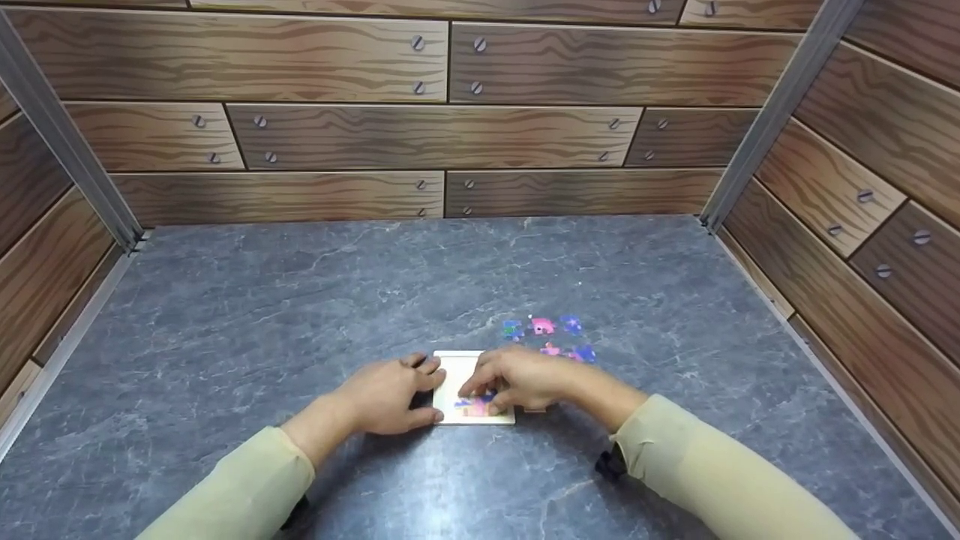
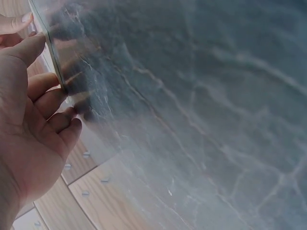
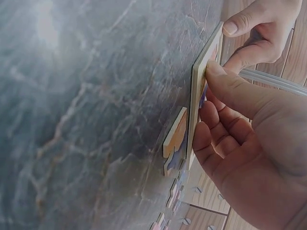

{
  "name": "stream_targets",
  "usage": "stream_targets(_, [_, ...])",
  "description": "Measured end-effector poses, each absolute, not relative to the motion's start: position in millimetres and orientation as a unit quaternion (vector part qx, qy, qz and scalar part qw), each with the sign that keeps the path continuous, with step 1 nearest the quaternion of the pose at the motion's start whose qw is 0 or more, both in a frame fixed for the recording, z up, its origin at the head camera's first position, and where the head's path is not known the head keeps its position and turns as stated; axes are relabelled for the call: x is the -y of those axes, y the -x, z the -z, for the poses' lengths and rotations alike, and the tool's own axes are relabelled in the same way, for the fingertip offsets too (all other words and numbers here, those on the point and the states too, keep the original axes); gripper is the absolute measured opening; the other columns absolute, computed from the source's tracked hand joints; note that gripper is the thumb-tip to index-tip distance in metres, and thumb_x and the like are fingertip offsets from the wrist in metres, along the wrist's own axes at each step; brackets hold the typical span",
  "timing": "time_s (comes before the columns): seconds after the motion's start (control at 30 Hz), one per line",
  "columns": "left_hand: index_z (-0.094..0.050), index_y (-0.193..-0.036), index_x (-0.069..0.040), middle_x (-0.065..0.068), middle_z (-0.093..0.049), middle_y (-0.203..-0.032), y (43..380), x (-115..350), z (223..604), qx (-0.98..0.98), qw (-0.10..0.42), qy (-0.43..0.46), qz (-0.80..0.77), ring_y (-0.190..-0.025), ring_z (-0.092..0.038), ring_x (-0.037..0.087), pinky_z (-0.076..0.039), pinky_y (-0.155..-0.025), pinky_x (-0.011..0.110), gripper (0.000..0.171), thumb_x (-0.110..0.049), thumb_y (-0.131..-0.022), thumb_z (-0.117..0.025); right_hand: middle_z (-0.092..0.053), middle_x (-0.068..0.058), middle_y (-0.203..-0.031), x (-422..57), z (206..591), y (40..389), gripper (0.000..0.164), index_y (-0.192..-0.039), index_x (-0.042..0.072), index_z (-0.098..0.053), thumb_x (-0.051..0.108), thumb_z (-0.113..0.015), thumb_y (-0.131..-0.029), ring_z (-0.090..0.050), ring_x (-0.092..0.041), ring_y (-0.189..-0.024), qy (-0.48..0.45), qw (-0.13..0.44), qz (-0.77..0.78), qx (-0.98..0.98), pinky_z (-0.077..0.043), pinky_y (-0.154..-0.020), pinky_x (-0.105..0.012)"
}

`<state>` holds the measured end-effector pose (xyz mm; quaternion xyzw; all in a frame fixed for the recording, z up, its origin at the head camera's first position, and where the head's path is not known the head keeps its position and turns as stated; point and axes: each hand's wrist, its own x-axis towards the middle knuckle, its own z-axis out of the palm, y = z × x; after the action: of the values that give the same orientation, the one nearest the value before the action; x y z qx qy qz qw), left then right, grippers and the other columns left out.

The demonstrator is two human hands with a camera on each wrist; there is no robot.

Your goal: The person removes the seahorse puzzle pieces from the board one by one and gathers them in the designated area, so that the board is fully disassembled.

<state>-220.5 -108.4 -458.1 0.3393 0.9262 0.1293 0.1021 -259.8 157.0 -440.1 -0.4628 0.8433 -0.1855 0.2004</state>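
A shallow pale puzzle tray (image 1: 457, 375) lies flat on the table, with joined pink, orange and blue pieces (image 1: 475, 409) at its lower end. My left hand (image 1: 390, 397) rests against the tray's left side, thumb at the near corner and fingers spread along the edge. In the left wrist view, those fingers (image 2: 48, 98) touch the tray's rim. Over the tray's right part, my right hand (image 1: 525, 379) has its thumb and fingers bent around a blue puzzle piece (image 1: 487, 397). The right wrist view shows a purple-blue bit (image 3: 203, 96) between them; the fingers hide most of it.
Several loose pink, blue and green puzzle pieces (image 1: 543, 326) lie beyond the right hand. An orange and purple piece (image 3: 176, 136) lies beside the tray's right edge, mostly covered in the head view. Wood-patterned walls (image 1: 337, 135) enclose the grey marbled table (image 1: 300, 292).
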Motion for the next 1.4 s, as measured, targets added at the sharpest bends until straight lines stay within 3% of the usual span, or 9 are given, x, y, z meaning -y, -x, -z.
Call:
stream_targets(0.4, [-0.057,-0.155,-0.013,0.019,-0.049,-0.160,220.6,108.9,457.9,-0.923,0.101,-0.346,-0.132,-0.148,-0.045,0.043,-0.047,-0.111,0.060,0.062,-0.043,-0.103,-0.069,-0.069,-0.007,-0.108,-158.0,441.7,259.8,0.039,-0.127,0.009,-0.074,0.002,-0.082,-0.090,-0.063,-0.017,-0.094,0.459,0.213,0.206,-0.838,-0.052,-0.083,-0.025])
stream_targets(0.8, [-0.056,-0.156,-0.013,0.019,-0.047,-0.161,219.7,108.4,457.1,-0.925,0.108,-0.338,-0.131,-0.149,-0.043,0.043,-0.045,-0.113,0.059,0.062,-0.044,-0.103,-0.068,-0.070,-0.004,-0.108,-157.7,443.9,255.9,0.039,-0.128,0.012,-0.074,0.003,-0.082,-0.091,-0.064,-0.016,-0.098,0.454,0.193,0.205,-0.845,-0.053,-0.088,-0.029])
stream_targets(1.4, [-0.054,-0.157,-0.012,0.018,-0.046,-0.162,219.1,108.0,457.9,-0.925,0.114,-0.336,-0.138,-0.150,-0.041,0.043,-0.044,-0.114,0.059,0.064,-0.044,-0.103,-0.068,-0.070,-0.003,-0.108,-162.1,448.0,251.2,0.042,-0.126,0.015,-0.075,-0.003,-0.080,-0.089,-0.065,-0.016,-0.096,0.433,0.183,0.238,-0.850,-0.055,-0.085,-0.030])
